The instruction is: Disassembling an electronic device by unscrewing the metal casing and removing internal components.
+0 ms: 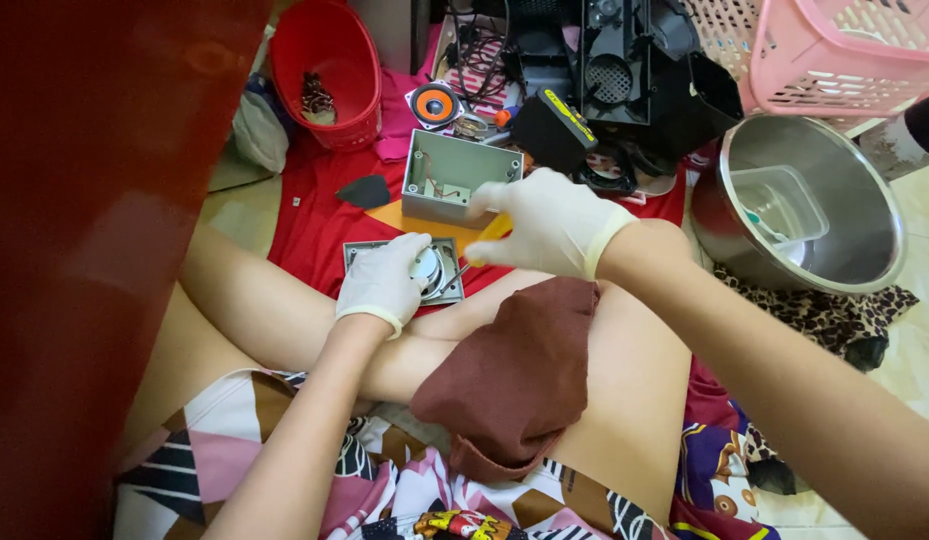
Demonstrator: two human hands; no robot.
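Small speaker driver (pixel 432 272) in square metal frame, flat on red cloth (pixel 315 225) just ahead of crossed legs. Left hand (pixel 383 282), white glove, fingers curled, pressed down on cone/frame top. Right hand (pixel 547 222), gloved, fist closed round yellow-handled screwdriver (pixel 488 238), tip at frame's rt edge. Prob. light, rigid frame w/ fragile cone – grip by frame corners, not centre. Open grey box (pixel 455 177) just behind, steel bowl (pixel 810 200) well apart rt, brown rag (pixel 520 370) on thigh. Little free room; clutter all round.
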